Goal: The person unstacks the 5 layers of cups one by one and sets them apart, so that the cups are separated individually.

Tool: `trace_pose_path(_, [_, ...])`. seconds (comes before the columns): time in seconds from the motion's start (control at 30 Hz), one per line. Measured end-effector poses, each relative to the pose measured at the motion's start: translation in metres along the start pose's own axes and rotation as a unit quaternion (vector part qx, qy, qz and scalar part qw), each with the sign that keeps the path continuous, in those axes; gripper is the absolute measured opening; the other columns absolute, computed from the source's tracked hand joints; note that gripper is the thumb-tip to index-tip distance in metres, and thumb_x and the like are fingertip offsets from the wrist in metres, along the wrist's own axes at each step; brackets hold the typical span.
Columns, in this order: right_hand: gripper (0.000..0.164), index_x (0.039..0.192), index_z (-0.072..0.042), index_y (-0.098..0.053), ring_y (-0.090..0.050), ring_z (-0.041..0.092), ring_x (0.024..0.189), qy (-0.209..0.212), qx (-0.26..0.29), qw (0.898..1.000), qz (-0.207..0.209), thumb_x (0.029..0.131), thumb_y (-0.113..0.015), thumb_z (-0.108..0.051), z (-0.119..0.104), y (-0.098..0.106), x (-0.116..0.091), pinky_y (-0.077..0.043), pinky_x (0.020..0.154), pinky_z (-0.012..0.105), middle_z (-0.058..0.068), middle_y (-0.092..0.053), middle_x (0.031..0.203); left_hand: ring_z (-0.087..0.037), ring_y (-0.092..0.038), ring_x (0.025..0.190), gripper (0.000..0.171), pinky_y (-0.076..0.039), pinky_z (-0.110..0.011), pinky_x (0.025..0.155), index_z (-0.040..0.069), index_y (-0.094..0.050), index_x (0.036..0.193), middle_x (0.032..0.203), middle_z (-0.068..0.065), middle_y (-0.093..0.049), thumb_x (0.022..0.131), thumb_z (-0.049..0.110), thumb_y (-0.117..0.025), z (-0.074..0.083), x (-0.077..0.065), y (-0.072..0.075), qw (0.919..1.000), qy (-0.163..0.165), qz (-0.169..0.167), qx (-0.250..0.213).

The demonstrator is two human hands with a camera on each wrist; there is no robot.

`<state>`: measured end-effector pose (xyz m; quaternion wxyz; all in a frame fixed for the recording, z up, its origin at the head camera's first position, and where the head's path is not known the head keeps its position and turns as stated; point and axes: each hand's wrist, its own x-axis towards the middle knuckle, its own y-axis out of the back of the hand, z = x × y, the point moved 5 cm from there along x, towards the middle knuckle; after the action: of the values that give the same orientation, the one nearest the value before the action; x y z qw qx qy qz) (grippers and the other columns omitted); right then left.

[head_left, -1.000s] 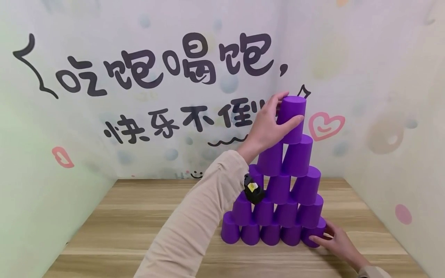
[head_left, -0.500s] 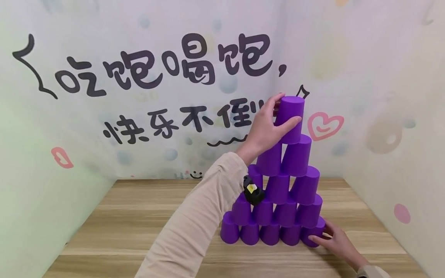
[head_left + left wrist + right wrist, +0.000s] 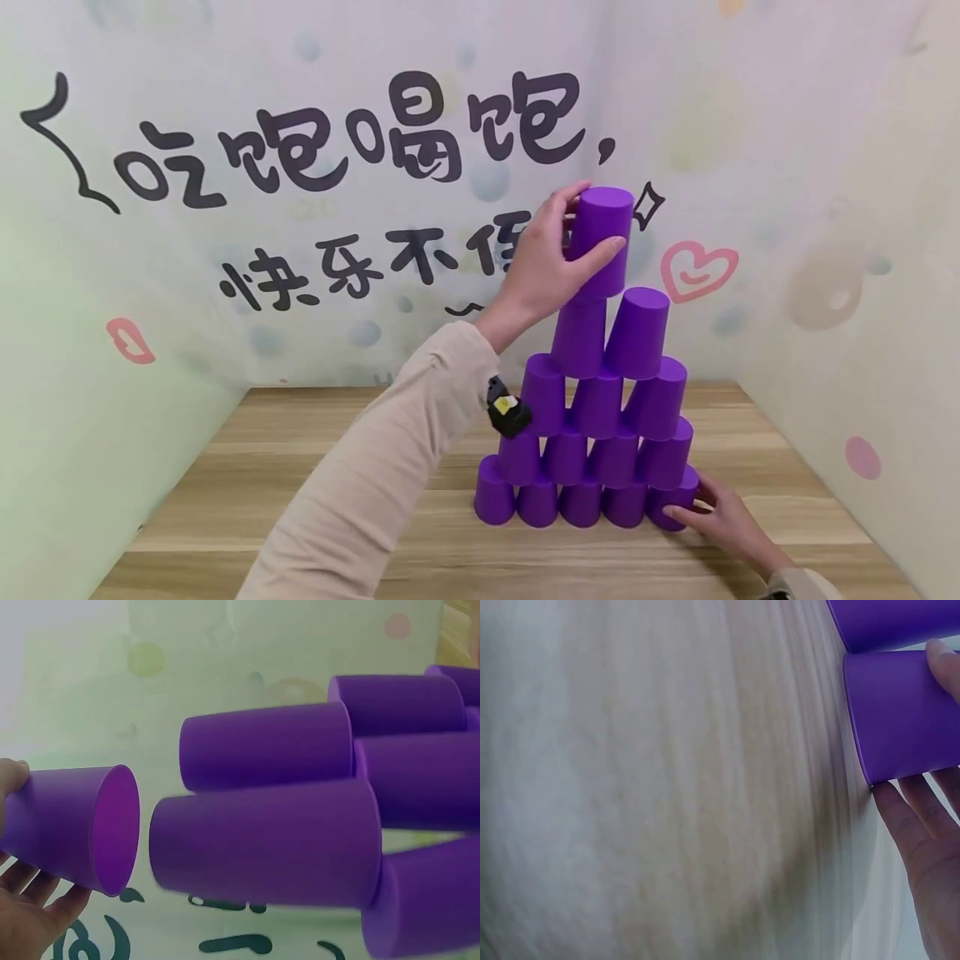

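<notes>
My left hand grips an upside-down purple cup above the top of a cup pyramid, thumb in front and fingers behind. In the left wrist view this held cup hangs apart from the stack, its open mouth facing the two top-row cups, of which one is nearest. My right hand holds the bottom row's right-end cup at its side. The right wrist view shows that cup between thumb and fingers, its rim on the table.
The pyramid of upside-down purple cups, including a middle one, stands on the wood-grain table in several rows. Behind it is a pale wall with large black lettering. Side walls bound the table left and right.
My left hand has moved up and to the left, carrying its cup away from the pyramid's top. The right hand stays at the bottom right cup.
</notes>
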<state>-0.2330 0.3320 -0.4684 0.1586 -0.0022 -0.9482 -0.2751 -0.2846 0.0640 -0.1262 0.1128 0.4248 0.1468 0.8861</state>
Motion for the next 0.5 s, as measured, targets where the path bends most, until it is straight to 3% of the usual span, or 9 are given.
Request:
trace_pose_path(0.13, [0.060,0.121,0.011,-0.043,-0.056,-0.002,0.083,0.010,0.007,1.000,-0.004,0.072,-0.072,-0.005,-0.001,-0.001,0.001,-0.052,0.064,0.024,-0.014,-0.059,0.097,-0.016,-0.053,0.095,0.062,-0.047,-0.018,0.075,0.004,-0.036,0.130,0.113,-0.008,-0.050,0.079,0.020,-0.066,0.000,-0.009,0.021,0.9998,-0.018,0.006,0.007])
trace_pose_path(0.23, [0.060,0.121,0.012,-0.042,-0.056,-0.002,0.083,0.007,0.004,1.000,-0.005,0.072,-0.072,-0.005,0.000,-0.001,0.001,-0.052,0.064,0.024,-0.017,-0.058,0.096,-0.016,-0.053,0.096,0.062,-0.047,-0.019,0.077,0.004,-0.036,0.130,0.113,-0.008,-0.050,0.079,0.020,-0.066,-0.003,-0.020,0.037,0.9994,-0.027,0.001,0.022])
trace_pose_path(0.37, [0.061,0.122,0.012,-0.042,-0.056,-0.003,0.082,-0.005,-0.004,1.000,-0.003,0.071,-0.072,-0.006,0.000,-0.001,0.001,-0.052,0.063,0.024,0.004,-0.062,0.098,-0.015,-0.052,0.099,0.061,-0.047,-0.022,0.079,0.004,-0.037,0.130,0.115,-0.008,-0.050,0.079,0.019,-0.067,-0.012,-0.039,0.057,0.9983,-0.028,-0.014,0.048])
trace_pose_path(0.5, [0.062,0.122,0.012,-0.041,-0.055,-0.003,0.082,-0.011,-0.008,1.000,-0.006,0.072,-0.072,-0.006,0.000,-0.001,0.001,-0.052,0.062,0.024,0.024,-0.059,0.100,-0.017,-0.052,0.101,0.061,-0.048,-0.026,0.079,0.004,-0.039,0.129,0.116,-0.008,-0.051,0.078,0.019,-0.068,-0.029,-0.061,0.077,0.9960,-0.008,-0.033,0.083])
